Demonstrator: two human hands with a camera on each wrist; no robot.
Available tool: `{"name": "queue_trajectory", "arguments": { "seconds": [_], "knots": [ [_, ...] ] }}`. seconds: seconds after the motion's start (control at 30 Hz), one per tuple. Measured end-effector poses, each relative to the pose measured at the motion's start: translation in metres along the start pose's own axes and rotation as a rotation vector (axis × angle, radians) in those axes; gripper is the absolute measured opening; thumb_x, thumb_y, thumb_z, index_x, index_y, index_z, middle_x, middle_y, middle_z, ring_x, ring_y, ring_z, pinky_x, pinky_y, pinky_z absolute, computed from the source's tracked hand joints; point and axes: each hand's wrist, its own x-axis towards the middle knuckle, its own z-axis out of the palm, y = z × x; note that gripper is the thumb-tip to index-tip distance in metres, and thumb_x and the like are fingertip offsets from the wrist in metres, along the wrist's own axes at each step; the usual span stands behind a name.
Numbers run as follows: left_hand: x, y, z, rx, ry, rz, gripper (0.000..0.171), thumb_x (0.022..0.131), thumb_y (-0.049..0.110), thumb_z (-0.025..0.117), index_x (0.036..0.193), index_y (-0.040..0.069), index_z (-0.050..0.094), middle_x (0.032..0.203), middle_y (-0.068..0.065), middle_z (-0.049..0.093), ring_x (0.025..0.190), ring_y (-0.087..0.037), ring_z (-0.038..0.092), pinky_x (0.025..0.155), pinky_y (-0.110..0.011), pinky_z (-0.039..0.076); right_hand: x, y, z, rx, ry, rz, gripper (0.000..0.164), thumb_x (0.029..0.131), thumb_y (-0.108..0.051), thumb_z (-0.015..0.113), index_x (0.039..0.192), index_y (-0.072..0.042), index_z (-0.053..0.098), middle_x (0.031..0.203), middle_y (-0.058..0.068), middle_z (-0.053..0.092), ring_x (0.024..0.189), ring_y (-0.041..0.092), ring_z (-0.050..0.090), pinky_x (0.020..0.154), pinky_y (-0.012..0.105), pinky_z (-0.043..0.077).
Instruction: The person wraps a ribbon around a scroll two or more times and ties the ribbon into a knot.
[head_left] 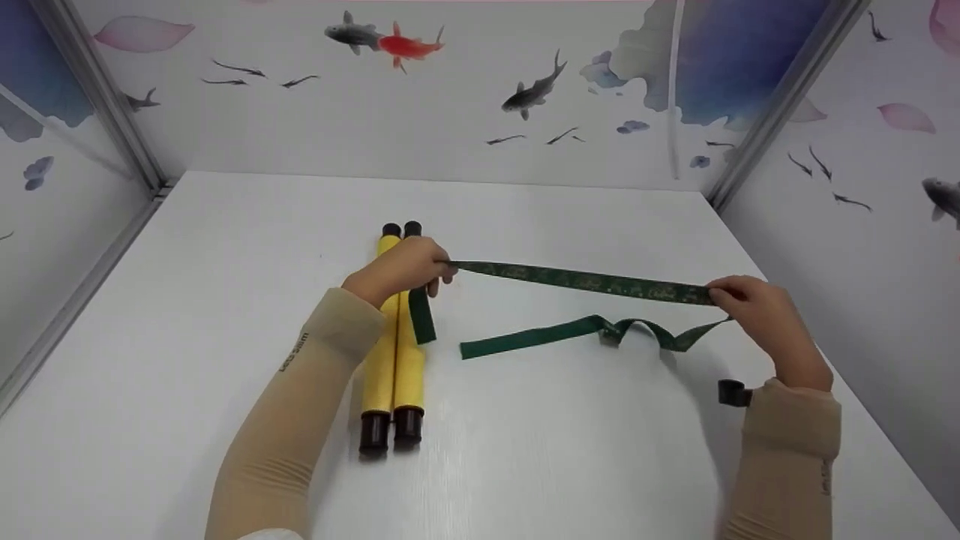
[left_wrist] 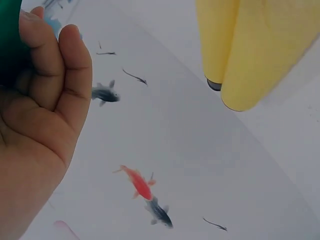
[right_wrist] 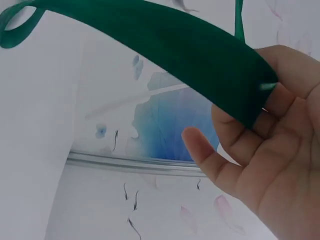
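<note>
White tabletop [head_left: 570, 450] lies beneath a long, patterned green ribbon [head_left: 585, 280].

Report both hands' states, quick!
Left hand: closed, pinching the ribbon.
Right hand: closed, pinching the same ribbon, stretched between both.

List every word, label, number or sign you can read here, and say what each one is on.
"Lets slim": dark lettering on the left sleeve, small but legible in the head view.
Right sleeve: a small dark mark like lettering, too small and blurred to read.
Green ribbon: a light printed pattern, too blurred to tell whether it holds words.
</note>
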Motion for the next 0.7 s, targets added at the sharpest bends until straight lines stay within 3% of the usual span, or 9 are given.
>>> {"name": "queue_trajectory", "arguments": {
  "seconds": [0.2, 0.4, 0.5, 0.7],
  "knots": [
    [-0.008, -0.018, -0.008, -0.037, -0.009, 0.009, 0.021, 0.088, 0.023, 0.05, 0.085, 0.01, 0.065, 0.064, -0.006, 0.059, 0.06, -0.018, 0.055, 0.062, -0.026, 0.046, 0.003, 0.016, -0.006, -0.062, 0.027, -0.065, 0.035, 0.093, -0.021, 0.038, 0.11, 0.006, 0.051, 0.105, 0.026, 0.049, 0.094, 0.04, 0.046, 0.077, 0.052, 0.036],
    [-0.014, -0.026, -0.015, -0.06, -0.008, -0.047, 0.022, 0.088, 0.024, 0.049, 0.086, 0.009, 0.065, 0.063, -0.007, 0.057, 0.059, -0.016, 0.053, 0.061, -0.025, 0.046, 0.007, 0.03, -0.023, -0.149, 0.056, -0.062, 0.027, 0.092, -0.006, 0.037, 0.107, 0.012, 0.048, 0.099, 0.03, 0.045, 0.091, 0.041, 0.042, 0.076, 0.053, 0.034],
    [-0.016, -0.025, -0.017, -0.062, -0.009, -0.062, 0.021, 0.088, 0.022, 0.05, 0.084, 0.007, 0.065, 0.062, -0.007, 0.057, 0.057, -0.016, 0.053, 0.059, -0.025, 0.047, 0.007, 0.033, -0.035, -0.172, 0.083, -0.01, 0.029, 0.093, -0.008, 0.033, 0.109, 0.013, 0.044, 0.101, 0.031, 0.04, 0.09, 0.042, 0.039, 0.076, 0.054, 0.033],
    [-0.022, -0.029, -0.021, -0.077, -0.03, -0.054, 0.021, 0.088, 0.021, 0.05, 0.087, 0.006, 0.065, 0.063, -0.007, 0.057, 0.057, -0.016, 0.052, 0.058, -0.024, 0.046, 0.004, 0.031, -0.057, -0.181, 0.193, 0.086, 0.043, 0.095, -0.027, 0.027, 0.109, 0.012, 0.04, 0.1, 0.027, 0.036, 0.084, 0.039, 0.035, 0.072, 0.052, 0.033]
  ]
}}
